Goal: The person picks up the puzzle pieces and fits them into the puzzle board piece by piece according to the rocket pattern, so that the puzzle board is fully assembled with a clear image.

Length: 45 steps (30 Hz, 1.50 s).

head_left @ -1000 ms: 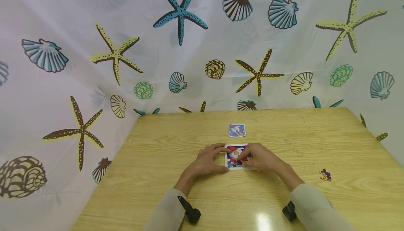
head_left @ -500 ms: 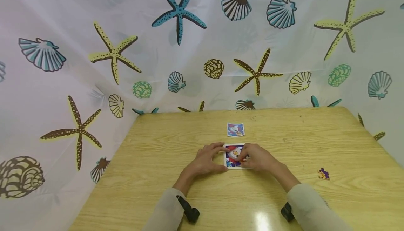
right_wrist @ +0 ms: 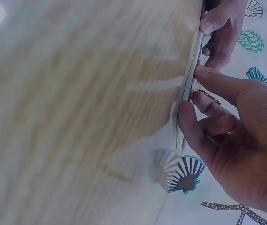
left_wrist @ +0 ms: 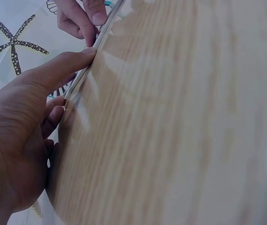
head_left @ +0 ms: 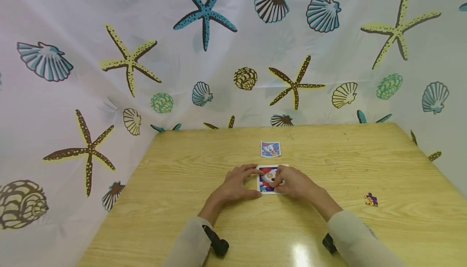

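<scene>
A small jigsaw puzzle (head_left: pixel 265 186) in a white-edged tray lies flat on the table, showing a white cartoon figure with red on dark blue. My left hand (head_left: pixel 235 184) holds the tray by its left side, thumb at the near corner and index finger at the upper left. Over the right half of the puzzle, my right hand (head_left: pixel 296 182) has curled fingers, thumb and index finger pinching at a piece against the picture; the hand mostly hides that piece. In the right wrist view, the right thumb (right_wrist: pixel 218 84) is at the tray's edge.
A loose purple and orange puzzle piece (head_left: pixel 371 199) lies to the right. Behind the tray is a small picture card (head_left: pixel 270 149) with a similar image. A curtain (head_left: pixel 219 68) printed with shells and starfish hangs along the far edge of the wooden table (head_left: pixel 182 157).
The right fingers have shifted slightly left and nearer over the puzzle. The left hand keeps its hold on the tray. The whole head view has drifted slightly.
</scene>
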Each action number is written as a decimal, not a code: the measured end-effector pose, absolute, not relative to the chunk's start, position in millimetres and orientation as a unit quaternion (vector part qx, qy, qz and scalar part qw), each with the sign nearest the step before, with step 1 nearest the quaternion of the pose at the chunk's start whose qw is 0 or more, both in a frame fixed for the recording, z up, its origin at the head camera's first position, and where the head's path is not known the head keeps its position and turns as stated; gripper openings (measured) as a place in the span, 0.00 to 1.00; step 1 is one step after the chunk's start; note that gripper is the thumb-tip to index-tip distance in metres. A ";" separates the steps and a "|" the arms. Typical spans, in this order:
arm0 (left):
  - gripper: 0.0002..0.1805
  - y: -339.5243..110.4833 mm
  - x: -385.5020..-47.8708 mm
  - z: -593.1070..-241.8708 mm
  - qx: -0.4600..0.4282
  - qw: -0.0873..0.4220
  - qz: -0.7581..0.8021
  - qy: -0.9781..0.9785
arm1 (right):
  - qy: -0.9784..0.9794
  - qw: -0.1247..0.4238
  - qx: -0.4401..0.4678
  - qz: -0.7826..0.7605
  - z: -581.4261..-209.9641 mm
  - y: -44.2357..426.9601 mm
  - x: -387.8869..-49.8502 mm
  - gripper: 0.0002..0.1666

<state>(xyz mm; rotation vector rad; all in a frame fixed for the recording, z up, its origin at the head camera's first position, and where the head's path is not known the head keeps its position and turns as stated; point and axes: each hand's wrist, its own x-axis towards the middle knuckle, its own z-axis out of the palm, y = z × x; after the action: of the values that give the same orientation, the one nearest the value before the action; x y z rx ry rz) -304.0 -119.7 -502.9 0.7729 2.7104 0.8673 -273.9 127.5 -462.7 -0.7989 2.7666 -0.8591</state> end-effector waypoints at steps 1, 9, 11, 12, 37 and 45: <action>0.36 -119.4 -304.3 -502.7 0.262 0.096 0.293 0.915 | 0.919 0.068 -0.268 -0.282 -462.3 128.3 -273.3 0.08; 0.35 -118.4 -306.1 -504.1 0.257 0.098 0.292 0.916 | 0.911 0.050 -0.331 -0.240 -462.4 144.5 -264.9 0.15; 0.35 -118.3 -305.1 -504.2 0.258 0.100 0.297 0.914 | 0.905 0.054 -0.339 -0.251 -461.8 150.0 -260.2 0.17; 0.35 -118.3 -304.7 -504.8 0.258 0.101 0.298 0.913 | 0.901 0.058 -0.339 -0.263 -461.8 152.8 -258.1 0.18; 0.36 -118.9 -302.7 -504.6 0.257 0.094 0.298 0.915 | 0.851 0.158 -0.255 -0.432 -458.3 225.1 -230.1 0.28; 0.36 -121.1 -304.8 -500.7 0.260 0.091 0.299 0.914 | 0.856 0.164 -0.236 -0.429 -452.4 244.0 -227.0 0.30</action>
<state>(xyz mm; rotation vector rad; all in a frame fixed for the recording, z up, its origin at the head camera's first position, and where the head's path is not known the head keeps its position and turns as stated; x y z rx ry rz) -304.8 -121.1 -500.7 0.7742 2.7153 0.8880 -227.0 244.0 -452.4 -0.6738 2.4402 -1.2233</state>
